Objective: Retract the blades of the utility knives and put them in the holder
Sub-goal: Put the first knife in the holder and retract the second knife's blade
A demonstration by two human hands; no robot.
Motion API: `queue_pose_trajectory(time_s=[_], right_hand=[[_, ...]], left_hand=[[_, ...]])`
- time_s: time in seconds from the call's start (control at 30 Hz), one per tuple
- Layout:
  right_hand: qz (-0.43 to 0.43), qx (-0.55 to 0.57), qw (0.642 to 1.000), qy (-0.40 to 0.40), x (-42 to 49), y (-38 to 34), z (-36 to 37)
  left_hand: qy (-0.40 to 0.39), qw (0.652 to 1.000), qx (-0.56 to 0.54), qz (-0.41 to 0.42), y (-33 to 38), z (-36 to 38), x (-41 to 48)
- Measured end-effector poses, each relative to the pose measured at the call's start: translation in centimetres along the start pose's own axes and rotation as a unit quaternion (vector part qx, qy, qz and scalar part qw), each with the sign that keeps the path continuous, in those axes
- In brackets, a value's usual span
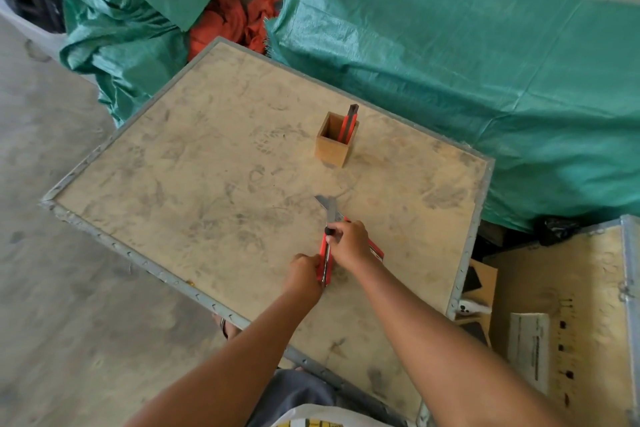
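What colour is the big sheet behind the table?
Green: the big sheet shows best in the head view.

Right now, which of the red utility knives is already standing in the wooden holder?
The upright knife at the holder's right side, dark end up. The other two lie near the hands: one held with blade out, one under the right hand.

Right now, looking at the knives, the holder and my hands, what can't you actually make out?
- Second knife, head view: mostly hidden under the right hand; only its red end and a blade tip show.
- Held knife: its rear end is covered by the left hand.
- Holder: its walls hide the lower part of the stored knife.
- Blade lock position: too small to tell.
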State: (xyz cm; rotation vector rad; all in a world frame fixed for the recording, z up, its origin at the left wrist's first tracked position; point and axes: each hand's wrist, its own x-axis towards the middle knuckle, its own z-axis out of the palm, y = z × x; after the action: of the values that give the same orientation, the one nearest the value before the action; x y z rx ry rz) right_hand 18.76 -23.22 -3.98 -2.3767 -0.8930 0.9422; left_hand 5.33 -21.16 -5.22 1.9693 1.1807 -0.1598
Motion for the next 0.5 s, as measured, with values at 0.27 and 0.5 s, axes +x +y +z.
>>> queue_pose_trajectory(time_s=[0.27, 0.5], right_hand=[[0.028, 0.041, 0.999, 0.007, -0.5, -0.3, 0.8], [0.034, 0.17, 0.985, 0.011, -1.5, 0.2, 0.5]], left_hand=[[-0.013, 1.0, 0.001, 0.008, -0.5, -0.5, -0.5], [-0.031, 0.994, -0.101, 0.015, -2.5, -2.0, -1.6]])
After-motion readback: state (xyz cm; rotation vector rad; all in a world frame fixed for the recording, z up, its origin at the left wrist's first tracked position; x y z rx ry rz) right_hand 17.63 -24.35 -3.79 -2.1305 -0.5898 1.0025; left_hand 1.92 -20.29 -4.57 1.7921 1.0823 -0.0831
